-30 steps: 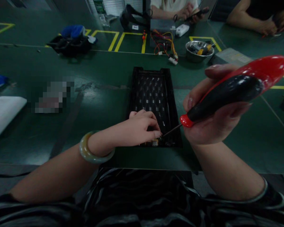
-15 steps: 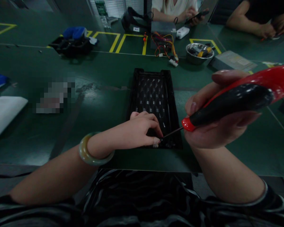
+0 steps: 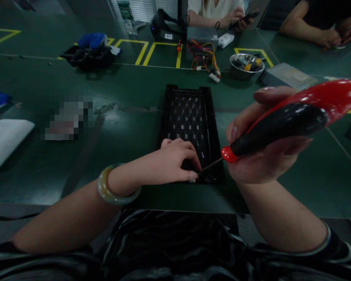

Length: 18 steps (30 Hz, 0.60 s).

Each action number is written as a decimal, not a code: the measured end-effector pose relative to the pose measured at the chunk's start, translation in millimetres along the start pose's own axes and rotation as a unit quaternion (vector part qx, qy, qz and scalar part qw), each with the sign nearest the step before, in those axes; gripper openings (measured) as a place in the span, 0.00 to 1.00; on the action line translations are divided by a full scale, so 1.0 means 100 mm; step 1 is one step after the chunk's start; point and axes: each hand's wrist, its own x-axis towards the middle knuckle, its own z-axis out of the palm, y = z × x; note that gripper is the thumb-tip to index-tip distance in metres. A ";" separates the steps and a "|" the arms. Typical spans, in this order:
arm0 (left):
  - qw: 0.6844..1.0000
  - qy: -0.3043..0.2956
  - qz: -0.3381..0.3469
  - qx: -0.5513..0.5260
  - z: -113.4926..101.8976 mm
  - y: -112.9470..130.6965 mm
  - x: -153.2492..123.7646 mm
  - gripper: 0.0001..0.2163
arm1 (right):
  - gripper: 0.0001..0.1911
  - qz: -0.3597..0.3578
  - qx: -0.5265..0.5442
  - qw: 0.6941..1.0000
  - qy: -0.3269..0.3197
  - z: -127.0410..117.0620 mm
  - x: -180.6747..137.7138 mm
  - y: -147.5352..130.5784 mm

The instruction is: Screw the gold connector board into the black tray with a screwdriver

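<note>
In the head view a black plastic panel (image 3: 190, 97) with a raised, patterned inside lies on the green table. My right hand (image 3: 263, 164) is wrapped round the red and black handle of a screwdriver (image 3: 280, 128). Its thin shaft slants down and left to the panel's near right corner. Over the panel's near end, my left hand (image 3: 169, 160) has thumb and forefinger drawn together around the screwdriver's tip. What lies between those fingers is too small and covered to make out.
Beyond the panel stand a power supply with coloured cables (image 3: 204, 58), a metal bowl of tools (image 3: 247, 70) and a grey metal box (image 3: 291, 76). A black tray with blue items (image 3: 89, 54) is far left; a white object (image 3: 7, 142) lies nearer. Two people sit opposite.
The screwdriver's handle has shifted slightly left and turned a little in my right hand. My left hand and the panel have stayed in place.
</note>
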 end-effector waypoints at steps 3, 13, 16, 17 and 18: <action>1.000 0.001 0.000 -0.005 0.00 0.01 0.00 0.10 | 0.24 0.026 -0.013 0.999 -0.042 -0.08 -0.03 0.00; 1.000 0.013 0.005 -0.019 0.02 -0.02 0.00 0.09 | 0.17 0.030 0.117 0.990 -0.077 -0.08 0.03 -0.09; 1.000 0.012 0.008 -0.016 0.03 -0.02 0.00 0.10 | 0.21 0.067 0.053 0.991 -0.103 -0.08 0.01 -0.13; 1.000 0.013 0.009 -0.016 0.03 -0.02 -0.01 0.10 | 0.22 0.080 0.032 0.990 -0.110 -0.08 0.00 -0.13; 1.000 0.015 0.010 -0.016 0.03 -0.02 -0.01 0.10 | 0.24 0.087 0.024 0.989 -0.113 -0.09 -0.01 -0.13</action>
